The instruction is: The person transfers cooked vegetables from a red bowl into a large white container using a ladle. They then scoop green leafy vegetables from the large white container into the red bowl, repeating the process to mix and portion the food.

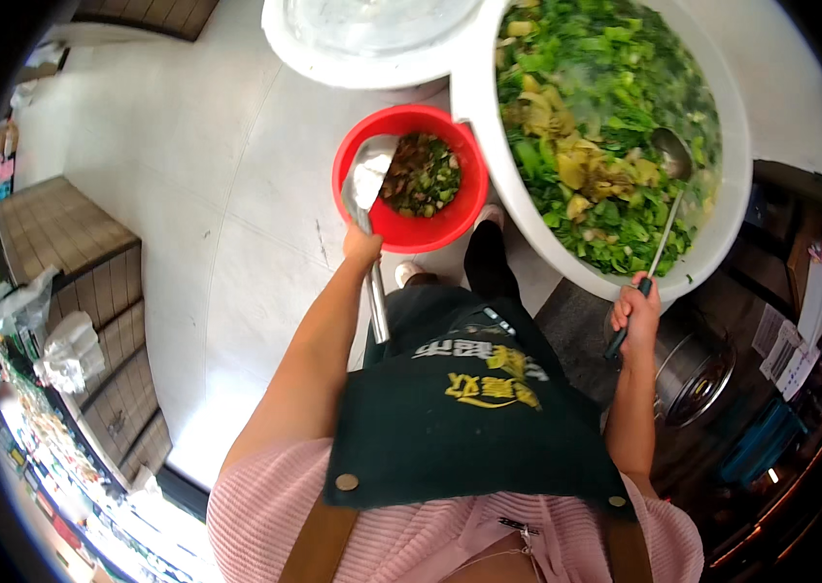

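Note:
My left hand [363,248] is closed on the handle of a large metal scoop [371,171], whose bowl lies over the left rim of a red plastic basin [471,211]. Chopped greens and brown bits [422,175] lie inside that basin. With my right hand [635,313] I grip the dark green handle of a metal ladle [673,154]. The ladle's bowl rests among chopped leafy greens [619,95] and yellowish pickled vegetable pieces [578,164] in a big white tub [735,146]. Haze hangs over part of the greens.
Another white container with a translucent lid [374,25] stands beyond the basin. Wooden crates or shelving [65,226] are at the left, with plastic bags [72,353]. At the right are a round metal pot [695,368] and a blue container [764,441]. My feet stand just below the basin.

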